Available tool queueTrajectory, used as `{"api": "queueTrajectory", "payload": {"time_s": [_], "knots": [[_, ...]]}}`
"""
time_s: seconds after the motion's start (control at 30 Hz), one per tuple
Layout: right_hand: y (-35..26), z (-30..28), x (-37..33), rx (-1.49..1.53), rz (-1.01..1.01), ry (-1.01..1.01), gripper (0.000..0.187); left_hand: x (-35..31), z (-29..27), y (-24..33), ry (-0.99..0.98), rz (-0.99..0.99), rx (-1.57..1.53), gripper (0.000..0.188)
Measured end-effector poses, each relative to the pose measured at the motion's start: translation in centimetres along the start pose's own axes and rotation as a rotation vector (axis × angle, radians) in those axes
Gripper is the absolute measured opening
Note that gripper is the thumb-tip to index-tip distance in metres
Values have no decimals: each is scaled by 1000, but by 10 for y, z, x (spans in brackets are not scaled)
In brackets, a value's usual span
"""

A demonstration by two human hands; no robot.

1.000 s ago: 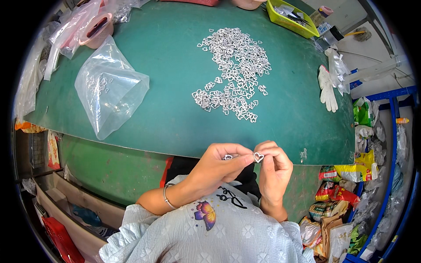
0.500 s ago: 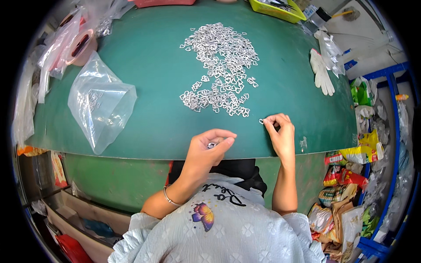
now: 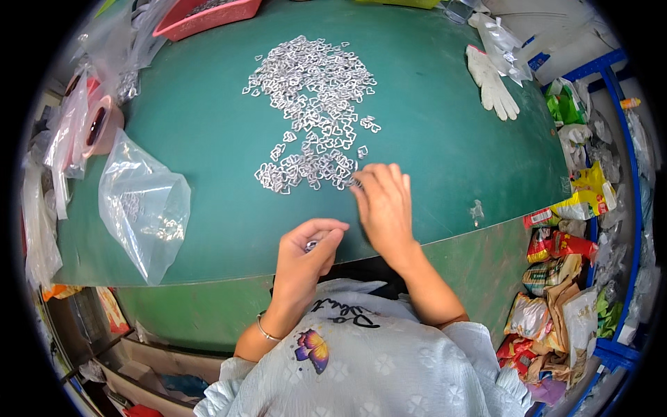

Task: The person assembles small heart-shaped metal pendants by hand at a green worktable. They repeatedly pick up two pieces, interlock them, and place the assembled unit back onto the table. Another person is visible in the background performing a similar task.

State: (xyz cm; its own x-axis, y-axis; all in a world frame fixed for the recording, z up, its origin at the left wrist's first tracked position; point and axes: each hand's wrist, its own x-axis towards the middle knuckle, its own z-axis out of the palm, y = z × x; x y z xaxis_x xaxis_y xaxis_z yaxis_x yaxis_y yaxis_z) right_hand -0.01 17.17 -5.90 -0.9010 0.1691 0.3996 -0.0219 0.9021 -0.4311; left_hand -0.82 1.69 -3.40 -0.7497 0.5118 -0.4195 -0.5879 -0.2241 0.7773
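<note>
A pile of small silver heart-shaped metal rings spreads over the green tabletop, with a looser cluster at its near end. My right hand reaches to the near right edge of that cluster. Its thumb and fingertips close around a heart-shaped ring there, slightly blurred. Closer to the table's front edge, my left hand is curled, thumb against the forefinger. Silver metal pieces show inside its grip; how many cannot be seen.
A clear plastic bag with some metal pieces inside lies at left, beside a pink container. Farther back stands a red tray. A white glove rests at right, and colourful packages fill a blue-framed rack.
My right hand has moved left from the bare tabletop to the cluster's edge. The left hand stays curled around its metal pieces. The whole view has shifted slightly.
</note>
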Motion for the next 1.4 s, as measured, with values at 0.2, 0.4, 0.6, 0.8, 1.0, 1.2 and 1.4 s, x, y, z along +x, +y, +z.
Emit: {"api": "queueTrajectory", "payload": {"time_s": [0.2, 0.4, 0.6, 0.8, 1.0, 1.2, 1.4], "knots": [[-13, 4, -12, 211, -38, 89, 23, 1, -3, 4, 56, 37, -1, 11], [-6, -18, -25, 1247, 519, 17, 17, 5, -7, -2, 50, 58, -23, 12], [-6, -37, -32, 1787, 656, -225, 13, 2, 6, 1, 0, 196, 158, 17], [-14, -39, -38, 1826, 683, -265, 11, -7, 16, 12, -28, 288, 311, 14], [-20, -41, -36, 1501, 565, -203, 11, -10, 14, 9, 10, 320, 324, 8], [-30, -47, -35, 1318, 477, -107, 11, -14, 21, 12, 111, 550, 458, 9], [-29, -50, -35, 1354, 438, -121, 9, -19, 24, 15, 73, 628, 526, 12]]}}
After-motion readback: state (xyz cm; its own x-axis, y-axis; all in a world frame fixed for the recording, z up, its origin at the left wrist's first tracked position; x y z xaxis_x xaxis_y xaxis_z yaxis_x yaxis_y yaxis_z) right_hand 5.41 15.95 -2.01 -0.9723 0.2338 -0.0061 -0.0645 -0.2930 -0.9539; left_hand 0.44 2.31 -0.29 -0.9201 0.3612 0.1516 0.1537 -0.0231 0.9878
